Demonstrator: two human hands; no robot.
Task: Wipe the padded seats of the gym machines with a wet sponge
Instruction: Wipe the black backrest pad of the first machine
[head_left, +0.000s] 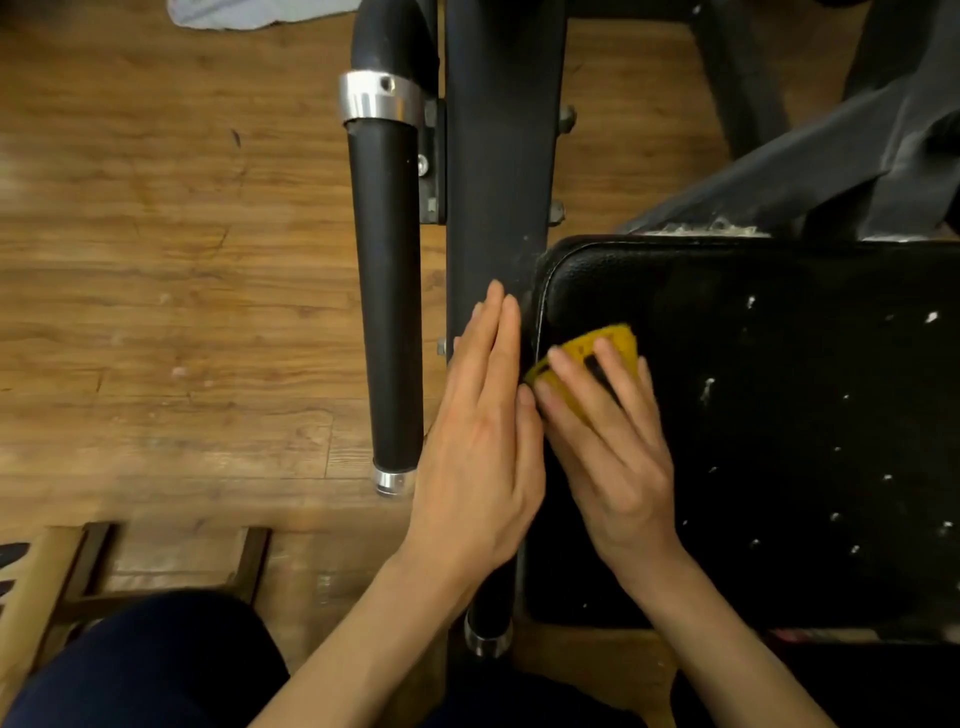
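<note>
A black padded seat (779, 415) with several white specks fills the right half of the head view. A yellow sponge (615, 343) lies on the seat near its left edge. My right hand (613, 447) presses the sponge flat with straight fingers spread over it. My left hand (478, 436) is flat with straight fingers together, held along the seat's left edge beside the black frame post. Its thumb touches my right hand's fingertips.
A black foam-covered handle (387, 291) with metal collars hangs left of the frame post (498, 156). Wooden floor (156, 260) spreads to the left. A wooden stool frame (156, 566) and my dark-clothed knee (145, 670) sit at lower left. Grey cloth (234, 13) lies at top.
</note>
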